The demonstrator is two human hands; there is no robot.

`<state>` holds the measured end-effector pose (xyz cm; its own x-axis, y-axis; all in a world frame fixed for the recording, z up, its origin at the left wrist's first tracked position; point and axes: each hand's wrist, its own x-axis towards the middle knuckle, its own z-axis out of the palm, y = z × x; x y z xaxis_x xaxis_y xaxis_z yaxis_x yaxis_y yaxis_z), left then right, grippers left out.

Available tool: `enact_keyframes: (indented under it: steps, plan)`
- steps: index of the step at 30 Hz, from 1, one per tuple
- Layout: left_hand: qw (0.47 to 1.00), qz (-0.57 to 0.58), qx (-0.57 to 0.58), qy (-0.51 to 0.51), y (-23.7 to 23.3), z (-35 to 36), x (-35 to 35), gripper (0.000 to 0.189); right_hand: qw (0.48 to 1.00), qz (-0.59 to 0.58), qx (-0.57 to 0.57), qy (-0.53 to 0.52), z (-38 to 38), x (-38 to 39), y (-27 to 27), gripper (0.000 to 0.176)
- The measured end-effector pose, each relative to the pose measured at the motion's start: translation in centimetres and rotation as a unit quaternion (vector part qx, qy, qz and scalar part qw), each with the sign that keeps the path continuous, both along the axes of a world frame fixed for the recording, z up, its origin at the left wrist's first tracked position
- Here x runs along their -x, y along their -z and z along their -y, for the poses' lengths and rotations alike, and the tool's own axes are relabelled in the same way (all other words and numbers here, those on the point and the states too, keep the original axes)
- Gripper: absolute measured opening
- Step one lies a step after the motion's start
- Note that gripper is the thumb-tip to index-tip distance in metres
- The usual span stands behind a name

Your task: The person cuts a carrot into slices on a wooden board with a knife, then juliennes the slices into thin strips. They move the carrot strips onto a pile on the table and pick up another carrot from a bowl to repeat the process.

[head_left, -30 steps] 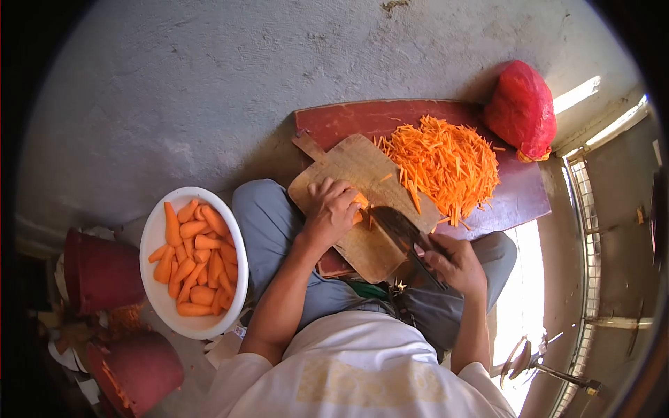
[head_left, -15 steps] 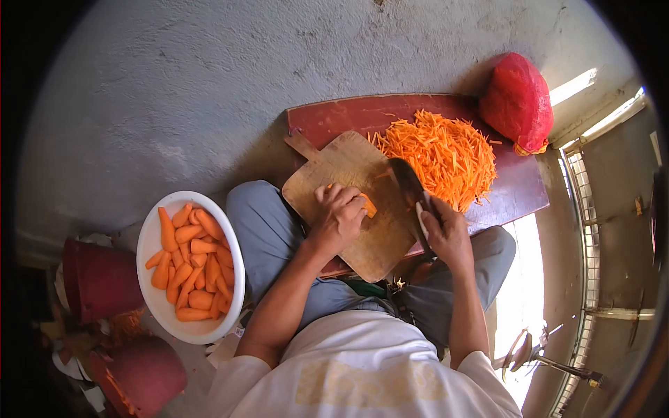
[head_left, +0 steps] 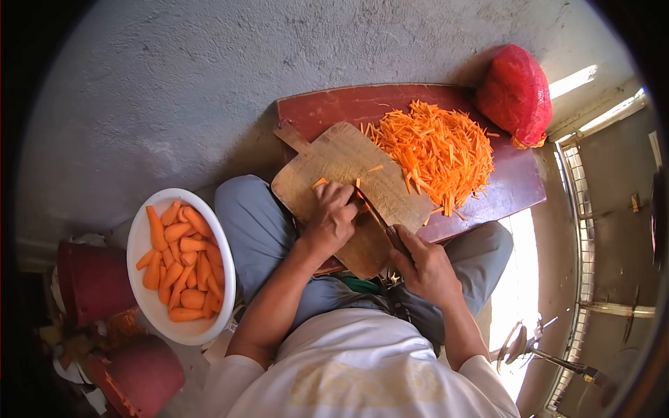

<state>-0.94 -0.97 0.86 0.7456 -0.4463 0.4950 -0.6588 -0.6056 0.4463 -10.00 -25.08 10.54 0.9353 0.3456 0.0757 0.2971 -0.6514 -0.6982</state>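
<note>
My left hand (head_left: 330, 220) is closed over a carrot piece (head_left: 320, 182), pressing it on the wooden cutting board (head_left: 334, 153); an orange bit shows past the fingers, the rest is hidden. In my right hand (head_left: 428, 270) is a knife (head_left: 378, 214), gripped by its handle. Its dark blade is seen nearly edge-on, the tip down near my left fingertips. A thin carrot slice (head_left: 376, 168) lies on the board, which rests across my lap and the red bench. Beside the board's right edge is a heap of carrot strips (head_left: 449, 157).
A white basin (head_left: 228, 296) of several peeled carrots (head_left: 187, 268) stands at my left. Two dark red buckets (head_left: 94, 282) are beyond it. A red mesh sack (head_left: 516, 94) sits at the far right of the red bench (head_left: 390, 97), against the wall. A fan (head_left: 519, 345) stands at right.
The knife has swung left from the strip heap to my left fingers, its blade now turned edge-on. My left hand still holds the carrot. The view has shifted slightly.
</note>
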Motion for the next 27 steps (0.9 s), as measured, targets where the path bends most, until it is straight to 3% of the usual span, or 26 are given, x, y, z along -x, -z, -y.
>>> enact_keyframes:
  steps: [3,13,18,21,27]
  plan:
    - [1.000,-0.015,-0.020,-0.017,-1.2,0.2,0.7,0.022,0.999,-0.007,0.041,-0.013,0.2,0.5,-0.7,0.048]
    - [0.999,-0.026,0.014,-0.023,-0.9,0.2,0.3,0.019,0.999,-0.042,0.025,0.000,0.0,-1.8,-1.2,0.033]
    - [0.997,-0.008,0.055,-0.052,-0.6,0.1,0.4,0.011,0.989,-0.091,-0.090,0.069,1.0,-0.9,-0.7,0.034]
    - [0.997,-0.014,0.064,-0.046,-0.5,0.2,0.4,0.012,0.994,-0.039,-0.066,0.080,1.1,-0.4,-0.3,0.038]
    - [0.998,0.006,0.031,-0.050,-0.8,0.3,0.6,0.014,0.997,-0.047,-0.049,0.034,0.0,-0.3,-0.4,0.039]
